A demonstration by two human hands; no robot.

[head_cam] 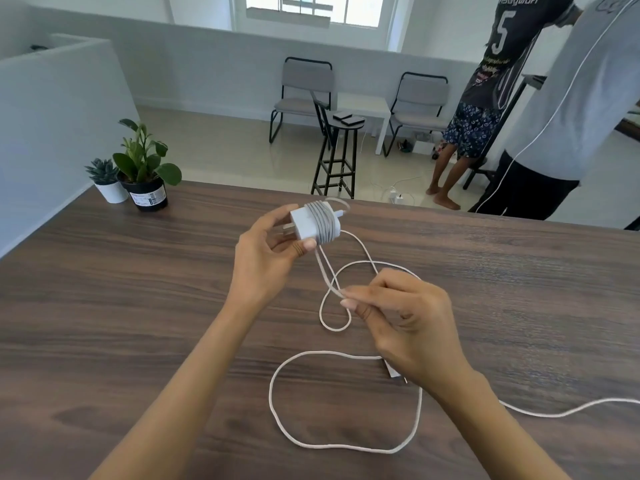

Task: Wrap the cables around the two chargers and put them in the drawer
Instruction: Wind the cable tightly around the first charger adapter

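Currently: charger (313, 223), part-wound, held in left hand (268, 252).
Right hand (398, 313) pinches slack cable (332, 268) just near-right of it.

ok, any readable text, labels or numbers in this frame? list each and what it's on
"5": large white numeral on the back of the dark jersey worn by a person standing at the far right.
Script lines above and below that numeral: too blurred to read.
White label with a barcode on the black plant pot: print too small to read.
Charger in the left hand and its cable: no visible marking.
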